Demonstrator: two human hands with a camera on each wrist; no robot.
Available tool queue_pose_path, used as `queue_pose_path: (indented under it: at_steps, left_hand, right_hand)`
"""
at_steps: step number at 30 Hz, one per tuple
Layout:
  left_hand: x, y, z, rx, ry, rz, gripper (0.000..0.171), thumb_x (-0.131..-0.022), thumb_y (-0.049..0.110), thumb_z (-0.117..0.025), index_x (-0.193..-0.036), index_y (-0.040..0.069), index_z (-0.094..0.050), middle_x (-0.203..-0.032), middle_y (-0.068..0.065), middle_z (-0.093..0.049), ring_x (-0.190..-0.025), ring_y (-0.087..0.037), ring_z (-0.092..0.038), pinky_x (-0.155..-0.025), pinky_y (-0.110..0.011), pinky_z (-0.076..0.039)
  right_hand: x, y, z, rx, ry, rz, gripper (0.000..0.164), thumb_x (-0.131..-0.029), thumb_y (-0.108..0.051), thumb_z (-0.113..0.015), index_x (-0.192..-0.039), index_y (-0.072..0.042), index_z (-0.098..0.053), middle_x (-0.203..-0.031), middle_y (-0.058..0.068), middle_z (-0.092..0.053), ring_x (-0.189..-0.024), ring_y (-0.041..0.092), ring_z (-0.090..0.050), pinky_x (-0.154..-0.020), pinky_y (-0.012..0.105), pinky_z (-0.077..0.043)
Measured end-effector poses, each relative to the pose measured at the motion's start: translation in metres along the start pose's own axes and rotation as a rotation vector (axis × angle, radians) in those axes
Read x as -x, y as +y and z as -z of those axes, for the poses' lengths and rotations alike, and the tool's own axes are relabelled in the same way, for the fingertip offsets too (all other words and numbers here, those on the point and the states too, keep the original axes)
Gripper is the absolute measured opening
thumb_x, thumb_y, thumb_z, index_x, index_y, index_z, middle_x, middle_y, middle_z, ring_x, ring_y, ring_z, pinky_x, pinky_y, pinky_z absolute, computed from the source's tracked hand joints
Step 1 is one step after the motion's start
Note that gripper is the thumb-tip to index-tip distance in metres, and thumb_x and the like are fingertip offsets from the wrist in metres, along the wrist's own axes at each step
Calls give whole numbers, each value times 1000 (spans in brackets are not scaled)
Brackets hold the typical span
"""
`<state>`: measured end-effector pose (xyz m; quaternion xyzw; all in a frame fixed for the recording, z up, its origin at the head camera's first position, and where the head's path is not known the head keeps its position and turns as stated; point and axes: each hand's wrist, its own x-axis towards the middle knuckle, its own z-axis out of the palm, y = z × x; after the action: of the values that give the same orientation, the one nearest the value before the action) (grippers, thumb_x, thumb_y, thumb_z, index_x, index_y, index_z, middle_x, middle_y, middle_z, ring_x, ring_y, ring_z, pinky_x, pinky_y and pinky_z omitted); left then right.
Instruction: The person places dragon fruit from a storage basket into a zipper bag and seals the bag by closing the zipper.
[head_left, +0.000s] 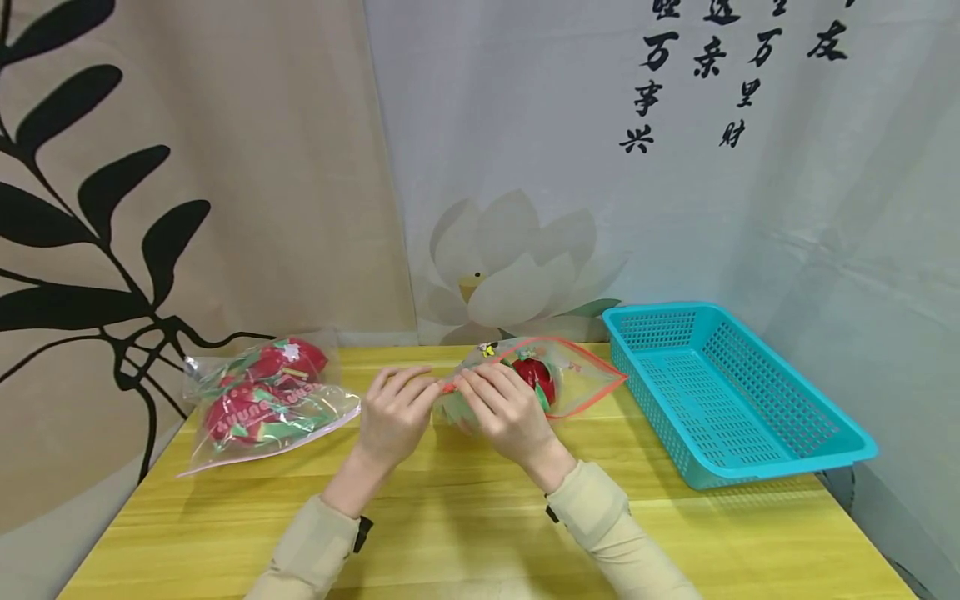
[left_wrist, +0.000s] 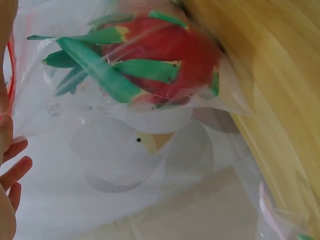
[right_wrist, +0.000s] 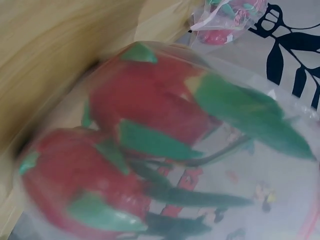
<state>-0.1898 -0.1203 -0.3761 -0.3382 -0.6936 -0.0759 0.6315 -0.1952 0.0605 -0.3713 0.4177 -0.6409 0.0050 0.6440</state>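
A clear zip bag (head_left: pixel 581 379) with a red-orange edge lies near the back of the table, with red dragon fruits (right_wrist: pixel 150 100) with green scales inside it. My left hand (head_left: pixel 397 417) pinches the bag's red edge at its left part. Close beside it, my right hand (head_left: pixel 498 412) pinches the same edge, partly covering the bag and fruit. In the left wrist view, the left hand's fingers (left_wrist: pixel 15 175) show at the frame's left border, by the red strip. The right hand is out of the right wrist view.
Left on the table lies another clear bag (head_left: pixel 341 410) with a pink edge, holding dragon fruits (head_left: pixel 288 362). A blue perforated plastic basket (head_left: pixel 663 425) stands at the right. Behind the wooden table (head_left: pixel 450 533) hangs a printed cloth (head_left: pixel 525 108).
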Motion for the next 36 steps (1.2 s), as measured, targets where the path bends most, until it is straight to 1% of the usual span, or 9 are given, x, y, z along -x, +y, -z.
queue_pose_path:
  at_steps: [4, 7, 9, 12, 16, 27, 31, 34, 36]
  left_hand:
    - [3, -4, 3, 17, -15, 7, 10, -80, 6, -63, -75, 6, -71, -70, -6, -72, -71, -23, -69, -64, -35, -52]
    - [5, -7, 5, 23, -11, -1, 19, -88, 7, -58, -76, 6, -72, -71, -6, -72, -71, -23, -69, -64, -35, -52]
    - [6, -8, 5, 26, 13, -3, 25, -93, 8, -54, -75, 7, -72, -71, -6, -72, -70, -23, -69, -64, -35, -52]
    - [9, -10, 6, 39, 46, 2, 27, -95, 9, -53, -74, 6, -71, -71, -7, -72, -69, -24, -69, -62, -36, -52]
    - [14, -13, 8, 64, 69, 1, 24, -92, 7, -56, -74, 5, -71, -71, -8, -72, -68, -25, -69, -60, -37, -52]
    - [29, -19, 20, 92, 67, -39, 26, -93, 8, -55, -72, 6, -71, -70, -7, -72, -64, -24, -68, -58, -36, -52]
    - [33, -19, 25, 137, 31, -58, 29, -95, 11, -54, -71, 7, -70, -69, -6, -72, -65, -23, -68, -58, -34, -52]
    - [39, -17, 31, 195, -27, -80, 34, -97, 15, -52, -68, 8, -68, -68, -3, -72, -66, -20, -68, -62, -34, -52]
    - [45, -15, 36, 243, -91, -95, 38, -99, 17, -49, -66, 9, -66, -67, -2, -71, -66, -18, -68, -65, -33, -53]
  right_hand:
    - [5, 5, 1, 14, -2, -16, 14, -91, -6, -60, -91, -3, -73, -88, 5, -74, -81, 20, -67, -78, 28, -56]
    - [10, 10, 3, 16, 14, -18, 15, -91, -2, -58, -90, -2, -73, -87, 7, -74, -80, 22, -66, -78, 30, -56]
    - [15, 14, 5, 17, 26, -24, 17, -92, -2, -57, -90, -1, -73, -87, 7, -74, -80, 22, -66, -77, 31, -56]
    - [24, 23, 9, 29, 43, -35, 17, -92, -2, -56, -89, 0, -73, -86, 9, -74, -79, 23, -66, -75, 32, -57]
    - [42, 39, 21, 63, 33, -60, 16, -91, 0, -57, -89, 1, -73, -86, 10, -74, -78, 24, -67, -73, 33, -57]
    - [87, 79, 62, 64, 22, -152, 17, -89, 3, -56, -91, 5, -73, -83, 17, -72, -74, 33, -65, -65, 41, -56]
    - [102, 85, 75, 48, 10, -164, 18, -92, -2, -56, -89, 6, -73, -81, 17, -72, -73, 33, -65, -62, 41, -55]
    - [110, 84, 86, -22, -51, -150, 23, -95, -7, -55, -87, 4, -73, -81, 16, -72, -74, 31, -65, -62, 38, -55]
    - [114, 80, 95, -103, -117, -143, 26, -96, -12, -54, -87, 2, -73, -81, 13, -72, -75, 29, -66, -63, 36, -55]
